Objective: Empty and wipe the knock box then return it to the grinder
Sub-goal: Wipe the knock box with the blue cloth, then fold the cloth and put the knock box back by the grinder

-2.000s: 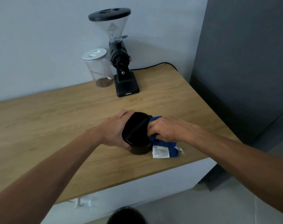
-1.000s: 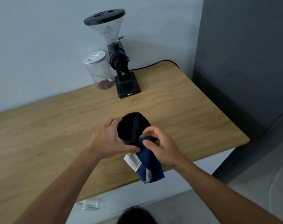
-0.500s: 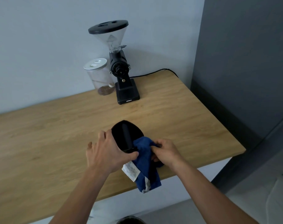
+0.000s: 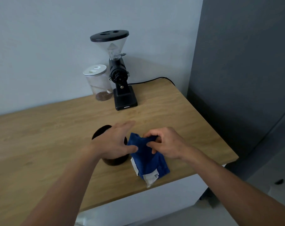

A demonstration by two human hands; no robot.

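The black knock box (image 4: pixel 113 160) stands upright on the wooden table (image 4: pixel 40 136), near the front edge. My left hand (image 4: pixel 113 141) lies flat over its top with the fingers stretched out, hiding most of the opening, and its thumb touches the blue cloth (image 4: pixel 149 162). That cloth lies on the table just right of the box, white label at its near end. My right hand (image 4: pixel 165 144) pinches the cloth's upper fold. The black grinder (image 4: pixel 120 82) with a clear hopper stands at the back against the wall.
A clear jar (image 4: pixel 98 84) with a white lid and some coffee at the bottom stands left of the grinder. The grinder's black cable (image 4: pixel 151 80) runs along the back to the table's right corner. A dark grey panel (image 4: pixel 244 79) rises beyond the right edge.
The knock box was tilted in my left hand with the cloth inside it. Now it stands upright on the table, the cloth lies beside it, and my left fingers have spread.
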